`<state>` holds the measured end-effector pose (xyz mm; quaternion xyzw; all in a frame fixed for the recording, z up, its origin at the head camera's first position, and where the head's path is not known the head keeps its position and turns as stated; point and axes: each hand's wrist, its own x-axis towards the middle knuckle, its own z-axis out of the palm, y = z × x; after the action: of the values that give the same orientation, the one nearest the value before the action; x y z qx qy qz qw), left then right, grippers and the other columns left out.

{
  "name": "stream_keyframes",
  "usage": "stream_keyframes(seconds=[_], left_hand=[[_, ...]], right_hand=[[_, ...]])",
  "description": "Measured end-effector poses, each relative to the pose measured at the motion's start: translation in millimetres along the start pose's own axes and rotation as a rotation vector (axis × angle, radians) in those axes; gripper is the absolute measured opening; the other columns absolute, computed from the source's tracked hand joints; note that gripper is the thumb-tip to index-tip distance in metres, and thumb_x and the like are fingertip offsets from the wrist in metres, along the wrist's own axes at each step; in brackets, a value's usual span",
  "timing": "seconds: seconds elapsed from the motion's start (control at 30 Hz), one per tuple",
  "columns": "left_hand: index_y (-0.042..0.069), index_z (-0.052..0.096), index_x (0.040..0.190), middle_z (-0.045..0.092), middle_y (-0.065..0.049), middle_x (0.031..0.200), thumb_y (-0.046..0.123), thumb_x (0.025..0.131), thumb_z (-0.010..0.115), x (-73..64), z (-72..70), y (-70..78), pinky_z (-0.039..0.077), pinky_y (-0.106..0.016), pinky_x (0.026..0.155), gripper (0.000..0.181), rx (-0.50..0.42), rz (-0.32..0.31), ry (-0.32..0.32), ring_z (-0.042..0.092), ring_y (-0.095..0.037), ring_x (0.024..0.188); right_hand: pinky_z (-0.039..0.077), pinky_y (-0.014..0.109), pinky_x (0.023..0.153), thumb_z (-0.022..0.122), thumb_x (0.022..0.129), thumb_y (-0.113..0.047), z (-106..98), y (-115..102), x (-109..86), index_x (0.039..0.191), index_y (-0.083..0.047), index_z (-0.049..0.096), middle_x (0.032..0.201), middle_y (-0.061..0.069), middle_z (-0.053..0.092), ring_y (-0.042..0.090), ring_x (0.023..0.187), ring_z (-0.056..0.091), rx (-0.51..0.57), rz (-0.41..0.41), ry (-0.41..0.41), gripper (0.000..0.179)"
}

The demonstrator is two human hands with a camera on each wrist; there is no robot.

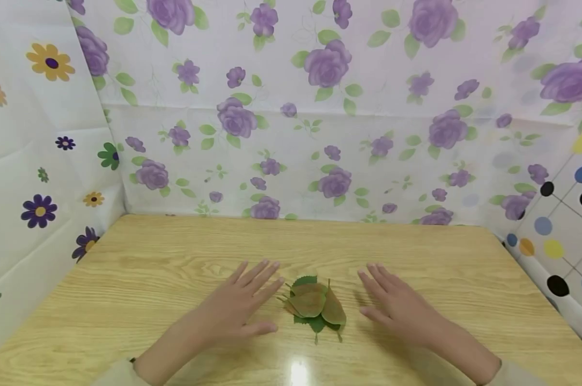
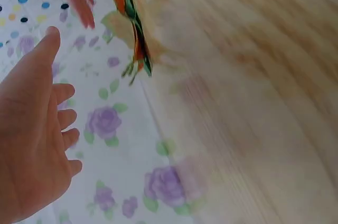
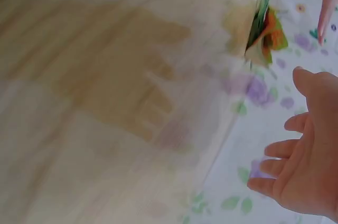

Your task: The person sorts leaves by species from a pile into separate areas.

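Note:
A small pile of leaves [image 1: 311,303], brownish-green on top with darker green toothed ones beneath, lies on the wooden table between my two hands. Some thin stems poke out toward the left and the near side. My left hand [image 1: 237,303], palm down with fingers extended, is just left of the pile and holds nothing. On the other side, my right hand [image 1: 400,306] is likewise spread and free of anything. In the left wrist view the leaves [image 2: 136,28] show edge-on beyond the thumb; the right wrist view shows the pile [image 3: 264,34] with orange-red patches.
The wood-grain table [image 1: 175,246] extends around the hands. A white cloth with purple roses [image 1: 329,64] hangs along its back edge. Flowered cloth [image 1: 39,161] borders the left side, and dotted cloth [image 1: 556,249] the right.

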<state>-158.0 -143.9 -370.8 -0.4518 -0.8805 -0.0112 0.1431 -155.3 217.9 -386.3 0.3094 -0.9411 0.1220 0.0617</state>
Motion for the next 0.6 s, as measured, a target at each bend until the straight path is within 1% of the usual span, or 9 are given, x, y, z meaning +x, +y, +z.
stream_keyframes(seconds=[0.1,0.23,0.33,0.43,0.53,0.6], left_hand=[[0.004,0.043,0.144,0.028,-0.018,0.153,0.058,0.099,0.036,9.7,1.7,8.6,0.022,-0.053,0.111,0.072,0.003,0.047,-0.062,0.025,-0.033,0.141],[0.002,0.040,0.146,0.030,-0.018,0.153,0.054,0.101,0.031,20.8,6.9,19.0,0.024,-0.047,0.112,0.069,-0.015,0.102,-0.161,0.028,-0.031,0.140],[0.001,0.039,0.146,0.031,-0.017,0.152,0.053,0.102,0.030,26.5,12.0,24.8,0.029,-0.044,0.110,0.068,-0.033,0.126,-0.185,0.030,-0.031,0.139],[0.003,0.040,0.146,0.033,-0.015,0.151,0.053,0.102,0.033,30.6,17.7,28.8,0.032,-0.042,0.109,0.067,0.000,0.127,-0.202,0.034,-0.030,0.138],[0.005,0.042,0.145,0.036,-0.013,0.151,0.053,0.102,0.033,33.9,23.0,30.9,0.033,-0.041,0.109,0.066,0.044,0.126,-0.218,0.035,-0.028,0.137],[0.005,0.042,0.145,0.036,-0.012,0.151,0.054,0.102,0.031,35.2,25.4,31.5,0.033,-0.040,0.109,0.066,0.062,0.132,-0.216,0.035,-0.026,0.137]], right_hand=[[0.035,0.059,0.102,0.053,0.098,-0.042,3,-10,10.1,0.147,0.000,0.035,0.149,0.025,0.032,0.043,0.135,0.032,0.076,-0.006,-0.029,0.068],[0.039,0.059,0.098,0.055,0.098,-0.041,7,-21,20.0,0.146,0.003,0.036,0.145,0.027,0.038,0.046,0.129,0.040,0.228,0.034,-0.080,0.068],[0.038,0.061,0.098,0.057,0.097,-0.041,9,-27,25.6,0.145,0.003,0.037,0.143,0.026,0.041,0.046,0.127,0.042,0.332,0.074,-0.115,0.068],[0.040,0.058,0.098,0.060,0.096,-0.036,10,-29,31.2,0.143,0.006,0.038,0.140,0.026,0.044,0.043,0.125,0.045,0.417,0.081,-0.144,0.067],[0.045,0.054,0.094,0.062,0.095,-0.033,13,-28,35.4,0.141,0.009,0.040,0.137,0.027,0.048,0.040,0.121,0.051,0.465,0.074,-0.162,0.066],[0.047,0.051,0.092,0.064,0.094,-0.031,14,-27,37.4,0.140,0.009,0.041,0.133,0.026,0.051,0.038,0.117,0.054,0.467,0.075,-0.164,0.065]])
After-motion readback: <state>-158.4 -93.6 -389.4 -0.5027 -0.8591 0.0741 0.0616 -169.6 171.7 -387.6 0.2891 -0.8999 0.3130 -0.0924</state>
